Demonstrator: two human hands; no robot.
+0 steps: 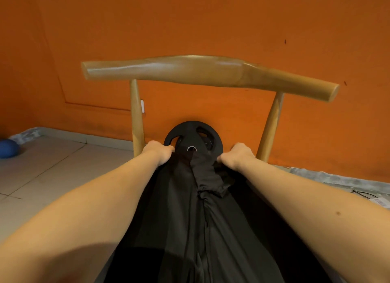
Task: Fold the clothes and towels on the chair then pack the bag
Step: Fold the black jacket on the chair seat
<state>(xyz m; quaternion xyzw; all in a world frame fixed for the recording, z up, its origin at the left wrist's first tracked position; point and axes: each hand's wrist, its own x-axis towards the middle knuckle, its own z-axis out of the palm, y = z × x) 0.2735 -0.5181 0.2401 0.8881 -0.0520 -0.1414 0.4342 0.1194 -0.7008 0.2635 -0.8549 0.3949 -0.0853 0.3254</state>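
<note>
A black garment (190, 219) stretches from my body out toward the wooden chair (200, 71). My left hand (158, 152) grips its far left corner and my right hand (238, 156) grips its far right corner, both with fingers curled into the cloth. The far edge is bunched between the two hands, and a small flap is folded over near the middle. The chair's seat is hidden under the cloth. No bag or towel is in sight.
A black weight plate (194, 139) leans against the orange wall (190, 19) behind the chair's back posts. A blue ball (8, 147) lies on the tiled floor (52, 166) at far left. Cables (365, 194) lie at right by the wall.
</note>
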